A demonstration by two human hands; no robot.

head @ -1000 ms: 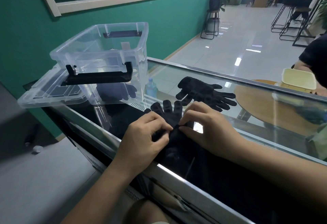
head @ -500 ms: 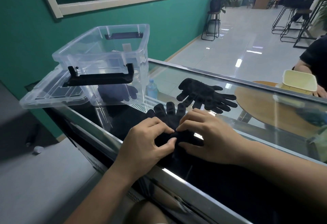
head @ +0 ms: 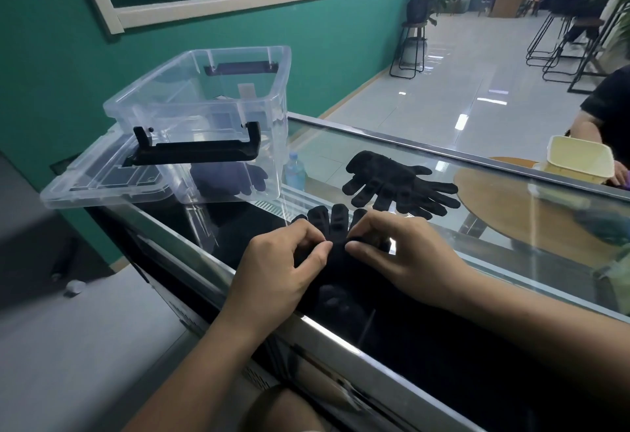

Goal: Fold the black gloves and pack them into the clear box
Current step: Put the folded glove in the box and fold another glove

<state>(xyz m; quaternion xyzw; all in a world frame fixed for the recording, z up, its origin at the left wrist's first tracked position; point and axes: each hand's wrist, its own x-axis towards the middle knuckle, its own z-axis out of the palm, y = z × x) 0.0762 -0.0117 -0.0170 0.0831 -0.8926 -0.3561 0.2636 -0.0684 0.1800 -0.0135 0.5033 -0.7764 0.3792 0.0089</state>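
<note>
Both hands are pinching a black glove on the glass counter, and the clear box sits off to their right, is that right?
Not quite. The head view shows the clear box off to their left, not right. The rest holds: the left hand and right hand both pinch a black glove on the glass counter.
</note>
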